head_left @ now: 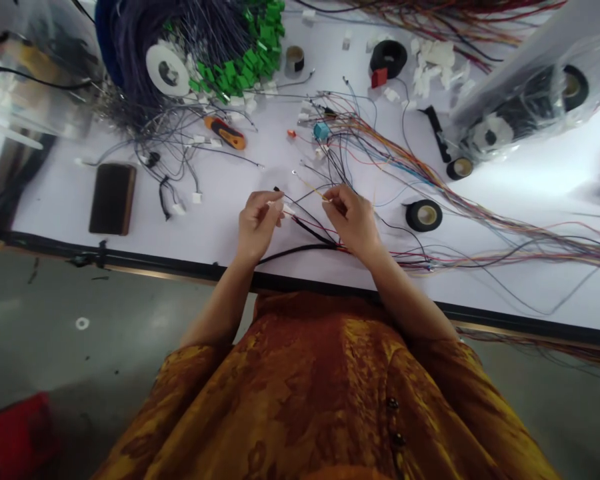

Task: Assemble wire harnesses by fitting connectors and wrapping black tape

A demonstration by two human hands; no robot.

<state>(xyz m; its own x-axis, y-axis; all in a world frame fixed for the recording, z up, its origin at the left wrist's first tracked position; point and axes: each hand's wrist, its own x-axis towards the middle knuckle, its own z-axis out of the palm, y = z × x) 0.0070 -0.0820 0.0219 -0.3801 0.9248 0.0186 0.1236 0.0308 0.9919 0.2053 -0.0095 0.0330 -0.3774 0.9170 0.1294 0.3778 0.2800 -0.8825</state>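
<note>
Near the table's front edge, my left hand (pixel 261 224) pinches a small white connector (pixel 286 209), with thin dark and red wires running from it to the right. To its right, my right hand (pixel 351 217) is closed on a thin yellow wire (pixel 310 185), whose metal terminal points up and left. A black sleeved cable (pixel 300 249) lies below and between the hands. Behind them are a light blue connector (pixel 321 131) and a small orange connector (pixel 292 134) among loose wires.
A phone (pixel 113 199) and an orange cutter (pixel 225 133) lie left. Green connectors (pixel 250 65) sit at the back. A black tape roll (pixel 424 215) is right of my right hand, beside a long wire bundle (pixel 430 177). Plastic-wrapped rolls (pixel 530 100) stand at the back right.
</note>
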